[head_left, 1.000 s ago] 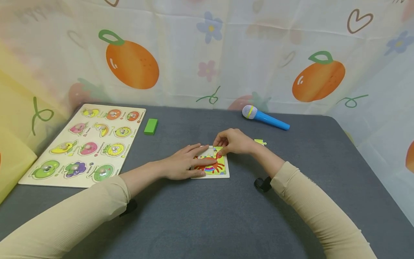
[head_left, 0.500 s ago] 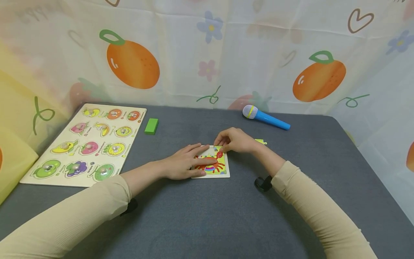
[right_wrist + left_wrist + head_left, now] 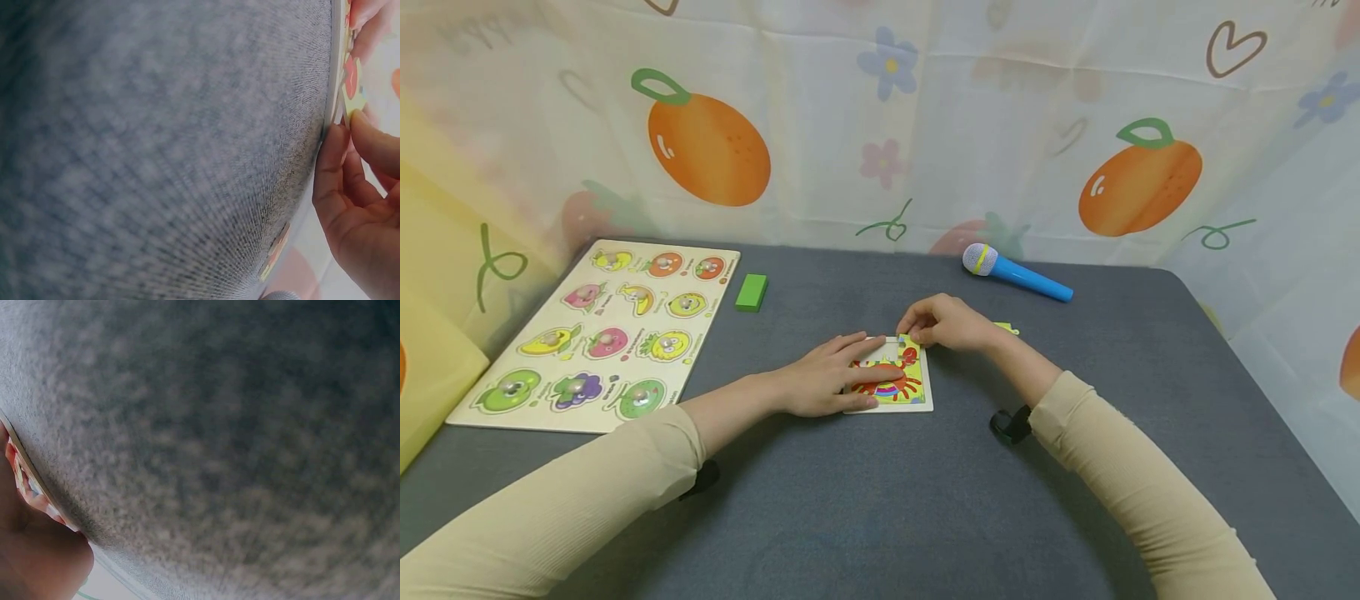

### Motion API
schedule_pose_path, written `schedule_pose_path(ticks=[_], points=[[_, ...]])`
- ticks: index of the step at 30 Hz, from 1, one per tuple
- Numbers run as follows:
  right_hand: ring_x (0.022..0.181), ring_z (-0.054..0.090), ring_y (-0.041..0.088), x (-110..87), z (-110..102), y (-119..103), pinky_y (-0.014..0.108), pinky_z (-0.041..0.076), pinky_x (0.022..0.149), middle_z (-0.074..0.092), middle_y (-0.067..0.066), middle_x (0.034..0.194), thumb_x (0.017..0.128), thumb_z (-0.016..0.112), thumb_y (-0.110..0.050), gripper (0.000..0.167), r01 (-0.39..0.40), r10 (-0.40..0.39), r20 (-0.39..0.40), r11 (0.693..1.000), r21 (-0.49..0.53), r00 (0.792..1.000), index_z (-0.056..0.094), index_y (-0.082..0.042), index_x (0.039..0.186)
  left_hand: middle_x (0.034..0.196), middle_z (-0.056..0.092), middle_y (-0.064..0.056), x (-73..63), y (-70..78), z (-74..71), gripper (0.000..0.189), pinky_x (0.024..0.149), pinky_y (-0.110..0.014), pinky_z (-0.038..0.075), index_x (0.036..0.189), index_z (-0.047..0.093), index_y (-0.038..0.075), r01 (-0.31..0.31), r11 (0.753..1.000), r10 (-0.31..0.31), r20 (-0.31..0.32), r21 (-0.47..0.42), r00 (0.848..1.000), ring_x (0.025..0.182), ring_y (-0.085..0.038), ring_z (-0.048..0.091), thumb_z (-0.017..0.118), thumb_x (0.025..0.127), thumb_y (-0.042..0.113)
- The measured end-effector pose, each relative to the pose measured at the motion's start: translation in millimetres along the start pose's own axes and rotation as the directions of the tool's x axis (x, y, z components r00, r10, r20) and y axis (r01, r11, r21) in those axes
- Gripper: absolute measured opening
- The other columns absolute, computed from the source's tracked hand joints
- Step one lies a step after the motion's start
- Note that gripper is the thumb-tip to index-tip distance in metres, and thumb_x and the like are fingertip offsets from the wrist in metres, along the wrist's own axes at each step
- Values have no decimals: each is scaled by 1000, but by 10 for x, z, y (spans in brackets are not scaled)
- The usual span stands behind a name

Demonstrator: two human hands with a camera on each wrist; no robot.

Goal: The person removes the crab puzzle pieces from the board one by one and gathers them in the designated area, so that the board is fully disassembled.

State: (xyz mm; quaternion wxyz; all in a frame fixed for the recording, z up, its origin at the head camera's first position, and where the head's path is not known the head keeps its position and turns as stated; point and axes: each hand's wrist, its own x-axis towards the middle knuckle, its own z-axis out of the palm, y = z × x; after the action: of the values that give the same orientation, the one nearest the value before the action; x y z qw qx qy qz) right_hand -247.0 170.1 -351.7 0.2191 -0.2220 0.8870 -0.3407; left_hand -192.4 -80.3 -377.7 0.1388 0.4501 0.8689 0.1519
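A small crab jigsaw puzzle in a white tray lies mid-table in the head view. My left hand rests across its left part with the fingers stretched out, covering some of the red crab picture. At the tray's far right corner, my right hand pinches a yellow puzzle piece with a red claw on it. The right wrist view shows this puzzle piece tilted, its edge raised off the tray, between thumb and fingers. A bare white slot shows beside it. The left wrist view holds mostly tablecloth.
Another yellow puzzle piece lies behind the right wrist. A blue toy microphone lies farther back. On the left are a green block and a large fruit peg board. A printed curtain hangs behind the dark table.
The right hand has shifted slightly up and away, and the claw piece's far edge has moved with it, rising from the tray. My left hand has stayed in place.
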Motion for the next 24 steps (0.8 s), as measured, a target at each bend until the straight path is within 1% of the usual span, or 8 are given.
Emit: schedule_pose_path(ticks=[6,10,13,14,17,20,21,24], points=[[82,57,13,0,5,-26,24,49,74,65,5,94,97,56,-3,22,-20,21,-6,1000,14,1000,70,-6,113,166,19,-14,-3,-6,3,53,121,-62,21,152,38,35,-7,1000,7,-5,8,1000,153,-42,17,52,101,43],[85,60,13,-17,-20,-44,27,55,80,66,6,96,97,56,-4,22,-31,31,-5,999,38,1000,70,-5,115,166,20,-15,-3,-7,4,53,121,-62,22,151,39,35,-9,1000,10,-8,18,1000,153,-42,18,52,101,43],[89,61,15,-40,-58,-41,27,57,82,67,8,101,98,56,-5,23,-33,33,-3,998,54,999,69,-5,117,166,20,-15,2,-9,9,53,121,-61,22,151,39,36,-10,1000,11,-7,26,1000,153,-41,18,52,101,43],[90,62,15,-50,-73,-37,26,56,77,67,8,103,99,56,-6,23,-37,38,-5,998,59,999,69,-6,117,166,20,-14,5,-11,11,53,121,-61,22,152,38,36,-10,1000,10,-6,28,1000,153,-41,18,52,101,43],[93,63,18,-84,-136,-14,26,55,77,68,10,109,99,54,-7,23,-37,38,-16,998,59,999,68,-6,119,166,20,-14,8,-12,13,53,121,-61,22,152,38,37,-5,1000,5,-1,28,1000,153,-40,17,52,101,44],[94,63,22,-122,-219,28,32,57,81,68,14,112,100,53,-7,24,-32,35,-35,996,79,999,67,-5,119,167,19,-13,7,-10,9,54,121,-61,21,152,37,37,0,1000,0,3,29,1000,154,-40,17,52,100,44],[95,63,24,-135,-250,47,35,57,87,67,16,113,100,52,-6,24,-27,30,-41,996,88,999,66,-3,120,167,19,-13,5,-9,7,54,122,-61,21,152,37,37,1,1000,-1,3,31,1000,154,-40,17,52,100,44],[97,65,26,-182,-352,119,42,57,92,65,20,115,101,51,-6,26,-28,36,-63,992,126,997,63,0,123,167,18,-13,2,-3,1,54,122,-60,21,152,37,38,2,999,-2,1,41,1000,154,-39,17,52,100,44]])
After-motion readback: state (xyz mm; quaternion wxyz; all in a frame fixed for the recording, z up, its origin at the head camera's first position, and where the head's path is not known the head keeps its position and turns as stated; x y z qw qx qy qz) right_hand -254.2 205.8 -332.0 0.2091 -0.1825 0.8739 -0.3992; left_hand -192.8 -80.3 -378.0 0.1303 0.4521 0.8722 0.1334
